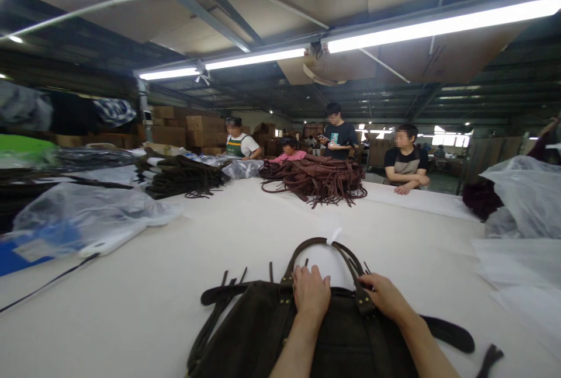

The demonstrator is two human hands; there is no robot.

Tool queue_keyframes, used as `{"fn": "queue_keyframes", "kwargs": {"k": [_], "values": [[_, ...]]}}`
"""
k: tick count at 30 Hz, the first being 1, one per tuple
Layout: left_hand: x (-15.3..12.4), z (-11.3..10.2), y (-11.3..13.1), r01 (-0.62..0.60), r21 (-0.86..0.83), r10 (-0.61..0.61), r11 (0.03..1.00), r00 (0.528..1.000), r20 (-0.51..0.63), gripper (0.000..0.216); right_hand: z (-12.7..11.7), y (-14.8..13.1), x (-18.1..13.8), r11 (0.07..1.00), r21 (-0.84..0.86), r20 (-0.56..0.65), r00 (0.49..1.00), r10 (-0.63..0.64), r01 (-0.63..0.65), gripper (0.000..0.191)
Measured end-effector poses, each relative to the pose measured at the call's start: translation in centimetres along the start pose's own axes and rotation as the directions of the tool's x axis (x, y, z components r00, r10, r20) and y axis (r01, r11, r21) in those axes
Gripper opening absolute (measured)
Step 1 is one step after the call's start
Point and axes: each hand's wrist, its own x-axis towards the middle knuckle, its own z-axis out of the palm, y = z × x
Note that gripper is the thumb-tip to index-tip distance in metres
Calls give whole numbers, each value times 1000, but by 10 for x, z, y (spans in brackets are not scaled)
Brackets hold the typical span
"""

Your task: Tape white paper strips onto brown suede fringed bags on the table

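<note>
A dark brown bag (254, 337) with straps and fringe lies flat on the white table (153, 273) right in front of me. Its looped handles (326, 245) arch away from me, with a white tag tied at the top. My left hand (310, 291) rests palm down on the bag's top edge at the base of the handles, fingers stretched out. My right hand (380, 295) lies on the bag's top edge beside the right handle base, fingers curled over the strap there; whether they grip it I cannot tell.
A pile of reddish-brown bags (315, 176) sits at mid table, a dark stack (179, 176) at the left. Plastic bags (83, 208) lie left and right (521, 191). Several people (407, 159) stand or sit at the far edge. Cardboard boxes (193, 129) are stacked behind.
</note>
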Motion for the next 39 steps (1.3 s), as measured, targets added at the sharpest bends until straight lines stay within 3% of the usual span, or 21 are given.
{"fn": "queue_keyframes", "kwargs": {"k": [5,11,14,16,18,21,23,26,29,32,35,39], "values": [[1,-3,0,-84,-20,84,996,996,9,33,-6,-17,-3,966,-237,-102,991,81,-103,17],[-2,-4,2,16,-19,-15,1000,1000,20,36,-10,-12,-11,883,-387,-211,958,194,-265,26],[-2,-4,2,50,-38,-48,998,998,38,36,-18,-4,-15,805,-438,-408,887,218,-399,33],[-1,-5,2,63,-62,-60,996,997,53,36,-27,-8,-14,812,-422,-559,821,116,-402,40],[0,-6,2,86,-93,-81,992,995,62,37,-32,-20,-8,919,-313,-579,815,17,-241,40],[1,-8,1,132,-156,-119,979,989,87,46,-23,-42,4,999,29,-427,904,-18,33,33],[3,-9,-1,166,-217,-143,962,983,118,51,-7,-50,9,967,245,-326,945,20,64,30],[10,-8,-6,228,-336,-179,914,969,172,44,17,-46,13,893,450,-237,964,124,-4,32],[21,-4,-12,310,-487,-229,817,949,218,43,28,-32,15,824,560,-189,955,230,-88,42],[30,1,-17,382,-654,-287,653,924,254,56,26,-25,16,739,655,-110,948,300,-158,60],[36,3,-22,403,-806,-258,434,913,317,57,20,-29,12,621,760,-34,943,332,-191,81],[37,0,-29,417,-906,-127,73,905,406,47,11,-42,4,467,851,75,936,344,-240,107]]}}
